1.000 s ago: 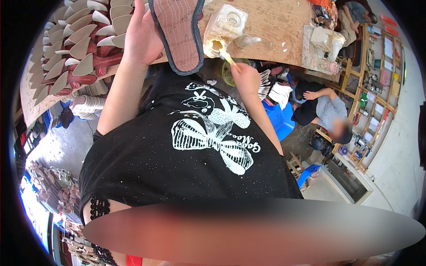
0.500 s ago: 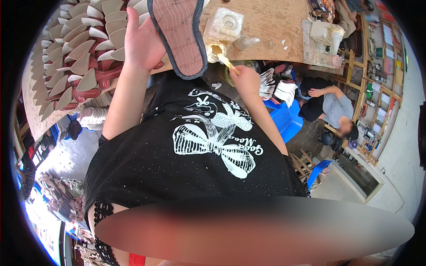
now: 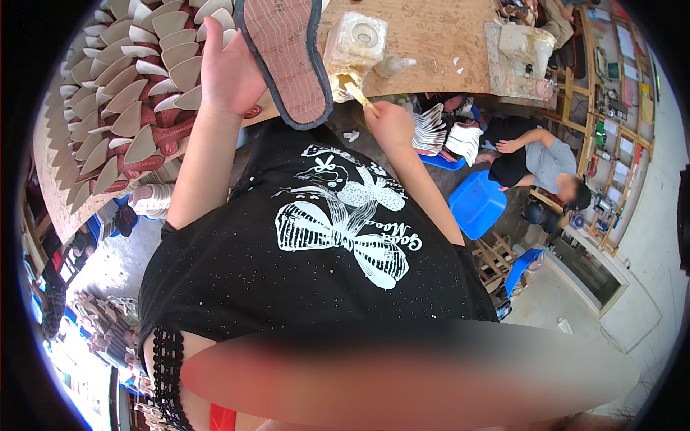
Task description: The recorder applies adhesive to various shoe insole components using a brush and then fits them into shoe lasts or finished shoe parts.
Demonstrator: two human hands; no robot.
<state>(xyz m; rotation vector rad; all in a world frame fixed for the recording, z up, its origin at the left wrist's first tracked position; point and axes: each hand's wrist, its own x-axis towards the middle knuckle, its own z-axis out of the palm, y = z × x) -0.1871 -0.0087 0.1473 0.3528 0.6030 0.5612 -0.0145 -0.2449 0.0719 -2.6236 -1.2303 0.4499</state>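
Observation:
My left hand, palm up with the thumb stretched out, supports a shoe sole. The sole is reddish brown with pale stripes and a dark raised rim; my fingers are hidden behind it. Between thumb and fingers of my right hand is a small brush with a yellowish handle. Its pale end lies at the cut-open mouth of a whitish, glue-crusted plastic container, just right of the sole. Whether the brush touches the container's inside, I cannot tell.
Rows of red shoe pieces with beige pointed flaps cover the table's left. A whitish squeeze bottle lies beside the container on the wooden table. Blue bins and stacked white pieces stand below right, near another person.
The view has shifted slightly. My right hand and the brush have moved a little left along with the container in the picture; both grips stay the same.

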